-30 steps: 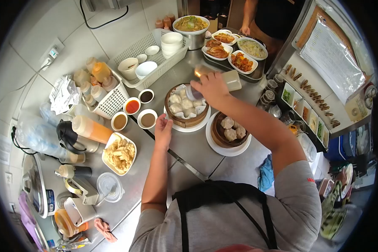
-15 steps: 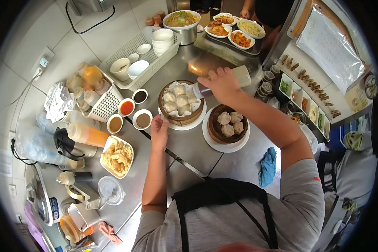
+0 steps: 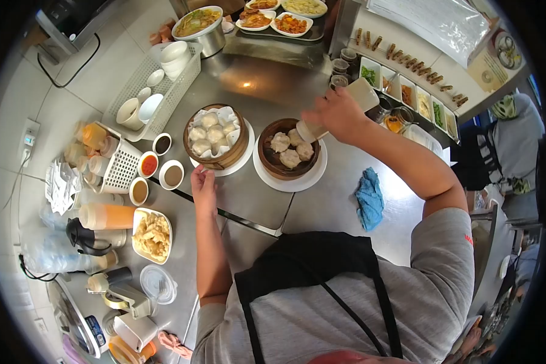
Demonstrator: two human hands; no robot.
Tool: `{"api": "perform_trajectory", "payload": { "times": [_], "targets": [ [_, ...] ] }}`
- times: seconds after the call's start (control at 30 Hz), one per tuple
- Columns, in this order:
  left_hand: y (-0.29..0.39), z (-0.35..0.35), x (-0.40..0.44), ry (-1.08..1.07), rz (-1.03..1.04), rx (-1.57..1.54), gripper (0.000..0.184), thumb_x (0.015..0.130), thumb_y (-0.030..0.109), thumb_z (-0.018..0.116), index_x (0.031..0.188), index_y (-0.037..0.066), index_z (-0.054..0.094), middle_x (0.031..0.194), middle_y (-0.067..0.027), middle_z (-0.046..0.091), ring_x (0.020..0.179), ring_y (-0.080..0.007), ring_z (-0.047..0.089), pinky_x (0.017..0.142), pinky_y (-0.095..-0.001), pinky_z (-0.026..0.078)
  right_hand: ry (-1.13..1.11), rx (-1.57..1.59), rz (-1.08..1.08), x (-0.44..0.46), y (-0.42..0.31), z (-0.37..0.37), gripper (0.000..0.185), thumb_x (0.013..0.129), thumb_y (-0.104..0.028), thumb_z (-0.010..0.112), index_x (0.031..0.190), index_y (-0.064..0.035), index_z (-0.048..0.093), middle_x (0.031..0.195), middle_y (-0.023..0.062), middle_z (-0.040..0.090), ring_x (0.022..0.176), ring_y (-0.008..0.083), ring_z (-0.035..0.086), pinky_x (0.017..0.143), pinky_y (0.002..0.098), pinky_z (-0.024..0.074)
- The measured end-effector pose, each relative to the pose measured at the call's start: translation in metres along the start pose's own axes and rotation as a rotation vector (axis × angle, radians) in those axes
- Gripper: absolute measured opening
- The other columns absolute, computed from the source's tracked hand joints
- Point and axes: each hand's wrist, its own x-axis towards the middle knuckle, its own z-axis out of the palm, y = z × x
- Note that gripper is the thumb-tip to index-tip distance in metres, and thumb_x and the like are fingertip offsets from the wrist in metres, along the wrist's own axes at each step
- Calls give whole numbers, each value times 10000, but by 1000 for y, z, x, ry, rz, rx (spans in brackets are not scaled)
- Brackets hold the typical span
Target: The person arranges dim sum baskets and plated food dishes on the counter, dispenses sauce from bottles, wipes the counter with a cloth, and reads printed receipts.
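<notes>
My right hand (image 3: 338, 114) grips a squeeze bottle (image 3: 363, 93), tilted with its lower end over a bamboo steamer (image 3: 272, 162) of several open-topped dumplings (image 3: 289, 158). That steamer sits on a white plate (image 3: 320, 173). To its left, another bamboo steamer (image 3: 232, 156) holds several round white dumplings (image 3: 209, 134) on paper, on its own white plate (image 3: 247, 141). My left hand (image 3: 204, 187) is at the near rim of this left plate, its fingers curled together against it. Whether anything leaves the bottle I cannot make out.
Sauce cups (image 3: 173, 176) and a dish of fried pieces (image 3: 152, 235) stand at left, beside squeeze bottles (image 3: 100, 216). A basket of bowls (image 3: 189, 71) is behind. At right lie a blue cloth (image 3: 370, 200) and a garnish rack (image 3: 409, 100). Filled dishes (image 3: 291, 24) stand at the back.
My right hand has carried the bottle rightward, from the left steamer to the right one. My left hand stays by the left plate. The whole view has shifted with my head.
</notes>
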Motion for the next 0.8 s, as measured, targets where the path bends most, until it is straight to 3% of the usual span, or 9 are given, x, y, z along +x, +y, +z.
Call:
{"api": "perform_trajectory", "payload": {
  "times": [0.17, 0.33, 0.37, 0.5, 0.57, 0.63, 0.73, 0.77, 0.8],
  "targets": [
    [1, -2, -5, 70, -56, 3, 498, 780, 255, 535, 1194, 96, 310, 995, -30, 447, 815, -121, 438, 670, -268, 370, -88, -86, -28, -19, 9, -4, 471, 675, -98, 552, 1104, -272, 467, 912, 34, 496, 887, 209, 474, 784, 338, 333],
    [-12, -6, 3, 121, -195, 12, 555, 769, 261, 552, 1212, 71, 277, 1013, -51, 452, 776, -136, 450, 598, -258, 397, 35, -50, 104, -5, 6, 15, 421, 668, -141, 570, 1062, -270, 498, 951, 31, 505, 913, 209, 476, 790, 338, 338],
    [-13, -3, 4, 122, -232, -41, 461, 777, 256, 540, 1142, 61, 338, 933, -45, 466, 745, -138, 462, 565, -281, 410, 74, -36, 107, -4, 3, 18, 440, 656, -136, 581, 1067, -271, 497, 951, 36, 505, 912, 211, 476, 788, 339, 341],
    [-14, -4, 19, -51, -317, -277, 210, 806, 243, 490, 929, 83, 433, 781, -35, 477, 684, -154, 503, 538, -283, 408, 145, 302, 138, -17, 12, 39, 590, 575, -115, 625, 1119, -263, 451, 943, 55, 503, 894, 233, 483, 770, 348, 366],
    [-10, 0, 24, -23, -358, -200, 206, 814, 253, 472, 931, 84, 448, 772, -33, 479, 684, -160, 512, 557, -279, 404, 192, 564, 212, -19, 14, 38, 654, 545, -112, 635, 1149, -238, 418, 966, 72, 500, 921, 260, 478, 789, 357, 376],
    [-9, 2, 29, -30, -350, -157, 237, 807, 285, 482, 935, 88, 449, 772, -28, 480, 678, -149, 500, 563, -273, 404, 215, 895, 264, -20, 11, 30, 695, 531, -120, 642, 1173, -202, 390, 1015, 87, 496, 970, 283, 465, 824, 360, 377],
    [1, 3, 40, -157, -349, 129, 370, 796, 328, 493, 1055, 68, 443, 866, -40, 516, 709, -145, 491, 588, -275, 410, 406, 1354, 114, -13, -2, 17, 764, 492, -126, 674, 1190, -131, 366, 1086, 101, 474, 1042, 279, 432, 878, 336, 354],
    [9, 8, 35, -81, -184, 352, 517, 791, 358, 496, 1187, 47, 377, 1000, -68, 512, 748, -146, 483, 627, -276, 417, 281, 1590, 53, -11, -9, 7, 818, 501, -157, 711, 1211, -57, 316, 1125, 98, 444, 1077, 229, 403, 910, 327, 319],
    [37, 13, 18, -181, -55, 404, 612, 790, 380, 497, 1255, 38, 294, 1081, -90, 484, 822, -153, 483, 697, -263, 409, 324, 1696, -64, -8, -22, -6, 827, 526, -179, 715, 1217, -35, 283, 1132, 100, 431, 1079, 212, 392, 915, 324, 307]
  ]
}}
